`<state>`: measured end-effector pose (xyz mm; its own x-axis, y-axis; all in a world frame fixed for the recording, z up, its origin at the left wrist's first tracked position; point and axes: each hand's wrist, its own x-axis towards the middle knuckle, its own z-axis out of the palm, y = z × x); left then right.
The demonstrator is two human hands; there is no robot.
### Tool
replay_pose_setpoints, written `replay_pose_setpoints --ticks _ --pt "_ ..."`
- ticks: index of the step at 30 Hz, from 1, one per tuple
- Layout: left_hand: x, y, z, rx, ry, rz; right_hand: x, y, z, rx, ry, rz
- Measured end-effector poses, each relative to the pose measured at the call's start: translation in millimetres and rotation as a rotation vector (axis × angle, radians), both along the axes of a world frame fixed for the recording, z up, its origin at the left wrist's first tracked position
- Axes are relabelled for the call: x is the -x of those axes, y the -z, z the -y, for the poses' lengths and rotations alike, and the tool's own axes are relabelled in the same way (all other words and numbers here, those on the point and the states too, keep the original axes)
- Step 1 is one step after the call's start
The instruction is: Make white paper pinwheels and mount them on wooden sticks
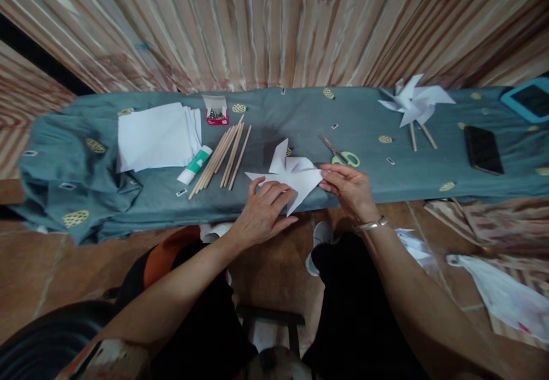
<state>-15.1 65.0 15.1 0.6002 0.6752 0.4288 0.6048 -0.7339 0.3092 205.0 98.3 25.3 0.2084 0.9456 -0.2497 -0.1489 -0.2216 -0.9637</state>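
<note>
A partly folded white paper shape (pixel 290 175) lies on the grey-blue cloth-covered bench (pixel 274 122) near its front edge. My left hand (pixel 262 211) rests on the paper's lower left part with fingers spread flat, pressing it down. My right hand (pixel 349 188) pinches the paper's right tip between thumb and fingers; a metal bangle sits on that wrist. Yellow-handled scissors (pixel 342 154) lie just beyond my right hand.
A stack of white paper sheets (pixel 156 135), a glue stick (pixel 195 164), several wooden sticks (pixel 223 157) and a small box of pins (pixel 217 110) lie at the left. A finished paper pinwheel (pixel 414 105), a dark phone (pixel 483 149) and a blue-cased tablet (pixel 529 98) are at the right.
</note>
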Motion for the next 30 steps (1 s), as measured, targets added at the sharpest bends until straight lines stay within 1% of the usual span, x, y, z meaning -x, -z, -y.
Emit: replay_pose_setpoints --ticks 3,5,8,12,16,19,22,25,28,30 --pt "-6 2.4 1 -0.007 0.017 -0.036 7 -0.1 2 -0.001 -0.011 -0.052" --pt "-8 4.0 -2 -0.027 0.002 -0.050 10 1.0 3 0.006 -0.040 -0.038" --pt "-3 4.4 -11 -0.061 -0.041 -0.023 11 3.0 8 0.009 -0.097 0.048" --pt "11 2.5 -24 -0.085 -0.096 0.008 11 4.3 19 -0.030 -0.214 0.185" --pt "23 1.8 -30 -0.123 -0.162 0.000 18 6.1 32 -0.159 -0.354 0.360" --pt "25 1.8 -27 -0.133 -0.166 -0.033 23 7.2 36 -0.264 -0.420 0.529" --pt "22 2.0 -21 -0.106 -0.119 -0.071 26 4.7 36 -0.335 -0.457 0.652" --pt "20 3.0 -19 -0.069 -0.081 -0.081 27 -0.4 37 -0.429 -0.465 0.810" --pt "21 4.6 -19 -0.003 -0.083 -0.060 28 -3.9 36 -0.534 -0.480 0.961" --pt "21 5.0 -20 0.042 -0.088 -0.046 29 -4.5 35 -0.561 -0.497 0.999"
